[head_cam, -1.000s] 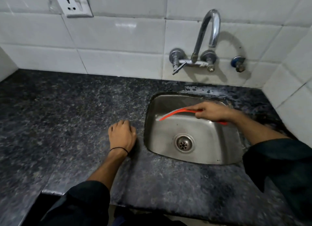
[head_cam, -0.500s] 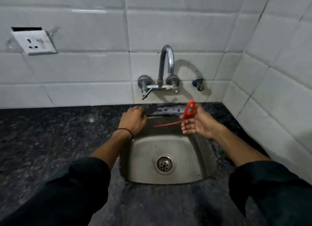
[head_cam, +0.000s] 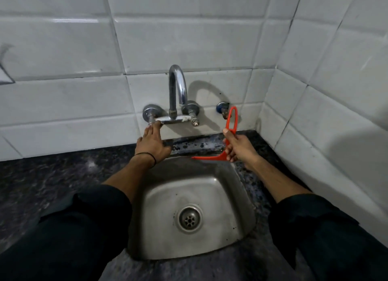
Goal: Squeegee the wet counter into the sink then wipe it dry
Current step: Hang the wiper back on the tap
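Observation:
A red squeegee (head_cam: 232, 121) with a loop handle is held upright in my right hand (head_cam: 238, 147), its thin blade pointing left over the far rim of the steel sink (head_cam: 235, 196). My left hand (head_cam: 152, 143) reaches over the sink's back left corner, and its fingertips touch the left tap handle (head_cam: 152, 115) of the chrome faucet (head_cam: 177, 87). The dark speckled counter (head_cam: 52, 180) surrounds the sink and looks wet behind it.
White tiled walls rise behind the counter and along the right side, forming a corner. A small blue valve (head_cam: 222, 108) sticks out of the wall right of the faucet. The sink drain (head_cam: 190, 218) sits in the basin's middle.
My left hand has moved from the counter beside the sink up to the left tap handle. My right hand has lifted the squeegee out of the sink and turned its handle upright.

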